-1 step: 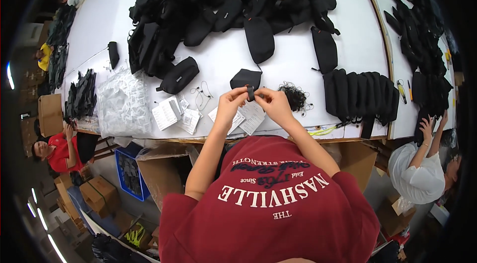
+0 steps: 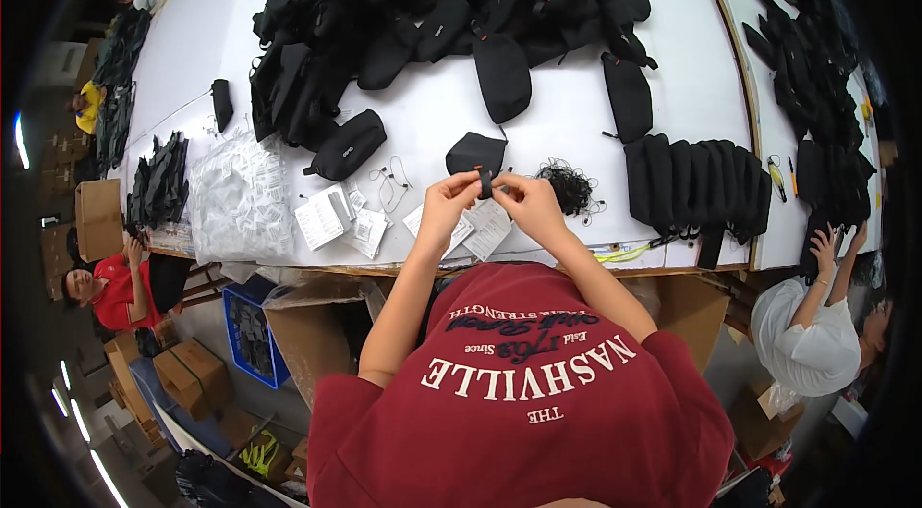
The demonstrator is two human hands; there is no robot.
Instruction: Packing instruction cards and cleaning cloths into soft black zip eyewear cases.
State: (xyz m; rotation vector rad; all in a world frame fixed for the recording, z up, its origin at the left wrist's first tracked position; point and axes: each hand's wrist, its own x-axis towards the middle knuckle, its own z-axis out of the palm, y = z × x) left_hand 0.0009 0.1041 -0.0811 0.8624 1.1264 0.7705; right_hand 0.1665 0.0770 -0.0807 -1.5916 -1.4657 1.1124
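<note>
A small black pouch [image 2: 474,152] lies on the white table in front of me, with an orange tag at its near end. Between my hands is a short black strap loop [image 2: 485,183] at that end. Its far side is pinched by the fingertips of my left hand [image 2: 451,201]. My right hand [image 2: 531,203] grips the same strap from the other side, thumb and fingers pressed together. Whether the strap is sewn to the pouch is hidden by my fingers. White printed tags [image 2: 488,228] lie beneath my hands, and a tangle of black strings [image 2: 565,187] sits just right of them.
A big heap of black pouches [image 2: 442,9] covers the far table. To the right stands a row of filled pouches [image 2: 696,186]; at left lie a clear plastic bag [image 2: 242,201] and more tags [image 2: 327,217]. Other people [image 2: 120,289] work at both sides.
</note>
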